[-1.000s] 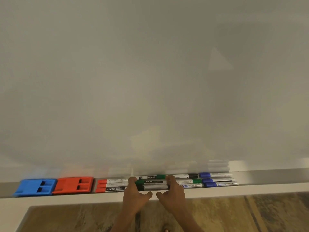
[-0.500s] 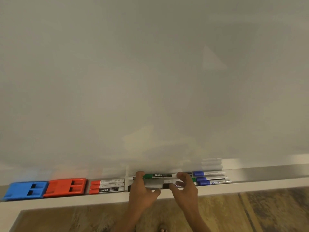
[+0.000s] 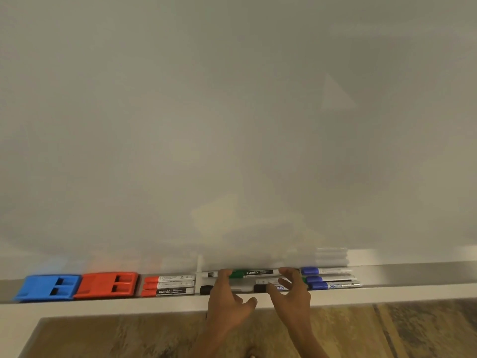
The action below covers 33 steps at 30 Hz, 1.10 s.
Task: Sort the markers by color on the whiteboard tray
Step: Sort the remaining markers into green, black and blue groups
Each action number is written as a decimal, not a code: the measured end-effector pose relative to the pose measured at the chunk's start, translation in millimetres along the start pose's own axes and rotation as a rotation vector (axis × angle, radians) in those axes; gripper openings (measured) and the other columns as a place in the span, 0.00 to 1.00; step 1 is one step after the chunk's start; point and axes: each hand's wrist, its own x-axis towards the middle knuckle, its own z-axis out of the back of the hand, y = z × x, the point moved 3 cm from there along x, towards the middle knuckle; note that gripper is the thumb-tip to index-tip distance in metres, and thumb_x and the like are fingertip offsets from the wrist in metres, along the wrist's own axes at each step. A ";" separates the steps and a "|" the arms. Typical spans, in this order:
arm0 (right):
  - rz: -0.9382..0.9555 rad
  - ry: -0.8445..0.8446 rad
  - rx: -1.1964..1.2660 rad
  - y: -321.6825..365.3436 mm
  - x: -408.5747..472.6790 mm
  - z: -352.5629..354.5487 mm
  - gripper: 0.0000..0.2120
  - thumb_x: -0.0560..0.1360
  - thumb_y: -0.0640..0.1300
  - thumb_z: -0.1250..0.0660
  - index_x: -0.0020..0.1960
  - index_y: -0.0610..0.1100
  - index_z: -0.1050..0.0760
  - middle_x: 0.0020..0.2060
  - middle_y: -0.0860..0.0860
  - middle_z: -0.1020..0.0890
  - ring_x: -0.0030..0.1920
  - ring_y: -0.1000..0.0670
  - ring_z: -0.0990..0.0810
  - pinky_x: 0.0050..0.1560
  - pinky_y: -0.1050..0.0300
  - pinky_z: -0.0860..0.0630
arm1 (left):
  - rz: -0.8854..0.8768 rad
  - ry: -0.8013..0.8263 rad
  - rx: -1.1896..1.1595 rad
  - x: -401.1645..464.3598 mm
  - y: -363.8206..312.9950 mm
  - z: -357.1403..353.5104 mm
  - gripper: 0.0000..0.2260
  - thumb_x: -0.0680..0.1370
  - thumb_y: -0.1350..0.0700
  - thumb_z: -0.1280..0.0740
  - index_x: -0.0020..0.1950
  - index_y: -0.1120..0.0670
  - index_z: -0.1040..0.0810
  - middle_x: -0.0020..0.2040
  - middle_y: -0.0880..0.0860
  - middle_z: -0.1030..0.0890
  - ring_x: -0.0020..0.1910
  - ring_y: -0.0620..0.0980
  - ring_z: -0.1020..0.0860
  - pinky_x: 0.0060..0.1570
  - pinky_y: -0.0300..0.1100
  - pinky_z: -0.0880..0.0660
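The whiteboard tray (image 3: 413, 293) runs along the board's bottom edge. Three red markers (image 3: 169, 285) lie together left of centre. A green marker (image 3: 251, 273) lies at the back in the middle, with two black-capped markers (image 3: 206, 289) in front of it. Blue markers (image 3: 330, 278) are stacked to the right, and a green cap peeks out among them. My left hand (image 3: 227, 303) reaches over the tray, its fingertips at the green marker's left end and its thumb off the markers. My right hand (image 3: 291, 298) has spread, bent fingers touching the green marker's right end and the front markers.
A blue eraser (image 3: 47, 288) and a red eraser (image 3: 107, 285) sit side by side at the tray's left end. The blank whiteboard (image 3: 232, 125) fills the view above. Below the tray is wood-patterned floor (image 3: 129, 337).
My hands have drawn apart, the right one moving right. The middle markers were shuffled: the green one now lies alone at the back and the black caps show in front.
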 end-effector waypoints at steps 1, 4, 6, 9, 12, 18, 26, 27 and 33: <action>0.006 -0.001 0.014 1.0 -0.5 -1.4 0.20 0.67 0.39 0.25 0.55 0.48 0.28 0.50 0.51 0.20 0.53 0.48 0.20 0.49 0.58 0.22 | 0.004 -0.005 -0.009 0.0 1.6 2.0 0.37 0.64 0.51 0.21 0.68 0.50 0.36 0.45 0.35 0.31 0.39 0.45 0.19 0.44 0.37 0.21; 0.024 -0.012 0.076 8.4 -2.2 -6.1 0.19 0.67 0.35 0.26 0.54 0.47 0.27 0.50 0.51 0.20 0.53 0.50 0.21 0.37 0.71 0.25 | 0.021 -0.002 -0.039 -0.3 9.1 5.4 0.37 0.64 0.52 0.21 0.69 0.51 0.36 0.41 0.32 0.33 0.38 0.43 0.19 0.44 0.36 0.23; 0.049 -0.031 0.125 14.3 -2.7 -10.2 0.18 0.67 0.34 0.26 0.52 0.48 0.27 0.50 0.51 0.19 0.51 0.51 0.19 0.35 0.72 0.23 | 0.044 -0.001 -0.062 -1.4 12.8 6.8 0.37 0.64 0.52 0.21 0.69 0.51 0.35 0.42 0.34 0.32 0.37 0.41 0.19 0.41 0.34 0.24; 0.112 -0.079 0.169 26.3 -3.2 -15.9 0.16 0.67 0.36 0.24 0.48 0.49 0.27 0.46 0.51 0.19 0.47 0.51 0.17 0.37 0.66 0.19 | 0.080 0.000 -0.105 -1.3 16.5 7.7 0.37 0.63 0.52 0.21 0.67 0.50 0.35 0.46 0.36 0.30 0.33 0.37 0.19 0.34 0.27 0.29; 0.242 -0.085 0.193 42.2 -3.0 -21.0 0.14 0.69 0.36 0.25 0.44 0.50 0.27 0.41 0.52 0.19 0.42 0.51 0.17 0.38 0.64 0.19 | 0.094 0.029 -0.147 -0.1 17.7 6.0 0.35 0.63 0.52 0.21 0.66 0.49 0.34 0.47 0.34 0.30 0.33 0.35 0.20 0.37 0.31 0.25; 0.766 0.125 -0.178 70.3 -16.4 -50.2 0.11 0.71 0.37 0.29 0.48 0.49 0.25 0.46 0.56 0.21 0.42 0.58 0.20 0.40 0.67 0.22 | -0.123 -0.138 -0.145 3.5 18.0 18.1 0.26 0.65 0.57 0.21 0.57 0.44 0.29 0.48 0.39 0.20 0.36 0.44 0.18 0.40 0.40 0.19; 0.990 0.310 -0.409 83.3 -26.4 -91.1 0.11 0.73 0.41 0.34 0.54 0.52 0.25 0.46 0.54 0.16 0.43 0.55 0.18 0.42 0.65 0.21 | -0.169 -0.350 -0.223 4.0 30.6 41.0 0.13 0.73 0.69 0.32 0.49 0.51 0.24 0.39 0.49 0.19 0.36 0.45 0.22 0.38 0.37 0.24; 1.000 0.326 -0.424 82.2 -25.7 -94.8 0.11 0.73 0.41 0.34 0.54 0.51 0.25 0.46 0.54 0.16 0.43 0.55 0.18 0.42 0.65 0.21 | -0.154 -0.374 -0.216 6.1 34.9 41.1 0.10 0.73 0.68 0.32 0.49 0.54 0.23 0.38 0.50 0.19 0.36 0.46 0.21 0.38 0.40 0.23; 1.003 0.410 -0.502 72.5 -24.4 -107.1 0.11 0.74 0.44 0.36 0.56 0.53 0.26 0.45 0.53 0.16 0.43 0.53 0.18 0.41 0.62 0.21 | -0.093 -0.505 -0.200 31.0 63.3 25.6 0.03 0.74 0.63 0.30 0.46 0.58 0.21 0.35 0.50 0.19 0.36 0.51 0.19 0.42 0.51 0.20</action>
